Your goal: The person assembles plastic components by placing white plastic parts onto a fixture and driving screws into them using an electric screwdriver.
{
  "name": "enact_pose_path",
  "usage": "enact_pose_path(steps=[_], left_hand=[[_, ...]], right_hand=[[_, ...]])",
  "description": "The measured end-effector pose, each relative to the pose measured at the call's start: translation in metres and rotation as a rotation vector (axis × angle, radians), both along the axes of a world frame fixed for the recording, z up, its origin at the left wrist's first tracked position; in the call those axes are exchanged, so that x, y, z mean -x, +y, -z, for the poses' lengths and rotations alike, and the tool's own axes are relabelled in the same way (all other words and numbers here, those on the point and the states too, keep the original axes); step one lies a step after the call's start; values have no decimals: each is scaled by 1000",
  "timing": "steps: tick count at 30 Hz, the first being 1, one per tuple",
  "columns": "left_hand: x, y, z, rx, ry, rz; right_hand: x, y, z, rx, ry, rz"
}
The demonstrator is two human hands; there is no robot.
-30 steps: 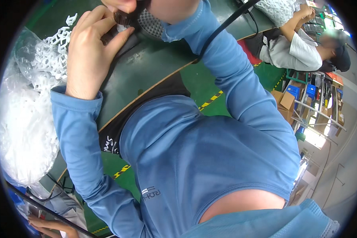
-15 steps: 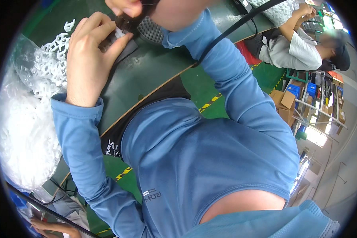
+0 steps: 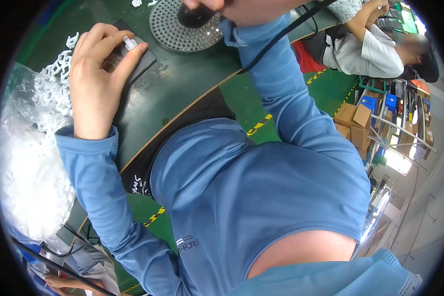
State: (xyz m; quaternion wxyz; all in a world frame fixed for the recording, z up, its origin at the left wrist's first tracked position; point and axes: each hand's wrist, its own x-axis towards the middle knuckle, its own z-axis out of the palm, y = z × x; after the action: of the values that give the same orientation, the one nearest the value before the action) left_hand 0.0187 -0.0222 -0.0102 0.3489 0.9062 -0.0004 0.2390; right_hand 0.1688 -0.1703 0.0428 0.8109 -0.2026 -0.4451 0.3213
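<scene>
My left hand (image 3: 96, 69) pinches a small white plastic part (image 3: 129, 43) between thumb and forefinger. It does so over a flat dark grey block (image 3: 147, 60) on the green worktable. My right hand (image 3: 254, 11), partly cut off by the upper edge, is closed on a dark, rounded tool (image 3: 192, 18) whose kind I cannot make out. That tool is over a round grey dimpled tray (image 3: 165, 37). Small shiny bits (image 3: 211, 32), too small to name, lie at the tray's right side.
Left of my left hand, white plastic parts (image 3: 59, 66) spill from a large clear bag (image 3: 32, 172). A black cable (image 3: 281, 37) crosses near my right forearm. Another person (image 3: 362, 54) works at the upper right; cardboard boxes (image 3: 352, 118) stand beyond.
My right hand and the dark tool have moved right, away from the white part and over the dimpled tray. My left hand still pinches the white part, slightly lower left in view.
</scene>
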Motion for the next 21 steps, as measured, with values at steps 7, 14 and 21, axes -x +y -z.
enact_pose_path(steps=[7,14,21], left_hand=[[3,-1,-4,4,39,-16],[-1,-1,-1,3,27,-9],[2,3,4,-21,-22,7]], right_hand=[[-8,-19,-10,477,-131,242],[-16,-25,-13,532,-299,164],[-10,-8,5,300,-55,156]])
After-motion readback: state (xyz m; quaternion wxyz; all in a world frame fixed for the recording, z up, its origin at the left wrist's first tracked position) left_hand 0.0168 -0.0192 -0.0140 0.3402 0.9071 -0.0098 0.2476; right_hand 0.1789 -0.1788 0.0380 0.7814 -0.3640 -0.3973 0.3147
